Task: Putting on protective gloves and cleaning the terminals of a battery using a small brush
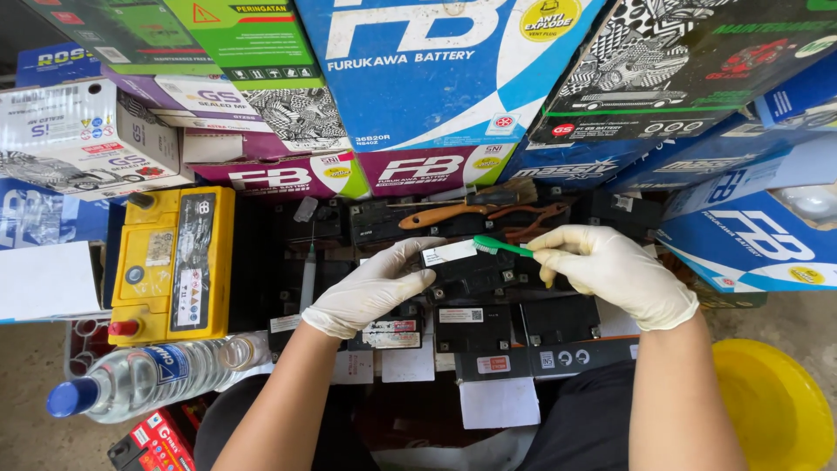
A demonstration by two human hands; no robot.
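The person wears pale rubber gloves on both hands. The left hand (pixel 370 288) lies palm down with its fingers curled over the near left edge of a small black battery (pixel 471 266), steadying it. This battery sits on top of a row of other black batteries (pixel 523 327), in the middle of the view, just in front of the person's arms. The right hand (pixel 610 270) pinches the handle of a green toothbrush (pixel 501 248) between thumb and fingers; the bristled head rests on the top right edge of the small battery, beside its white label.

Just behind the battery lie a paintbrush with a brown wooden handle (pixel 462 209) and a pair of orange-handled pliers (pixel 527 222). A thin syringe (pixel 308 275) lies to the left of the left hand. Farther left stands a yellow battery (pixel 174 262) with a red cap near its front corner. A clear water bottle with a blue cap (pixel 144 377) lies on its side near the left forearm. Stacked cardboard boxes (pixel 436 78) in blue, green, purple and white fill the back, and a yellow bucket (pixel 776 406) stands at the lower right.
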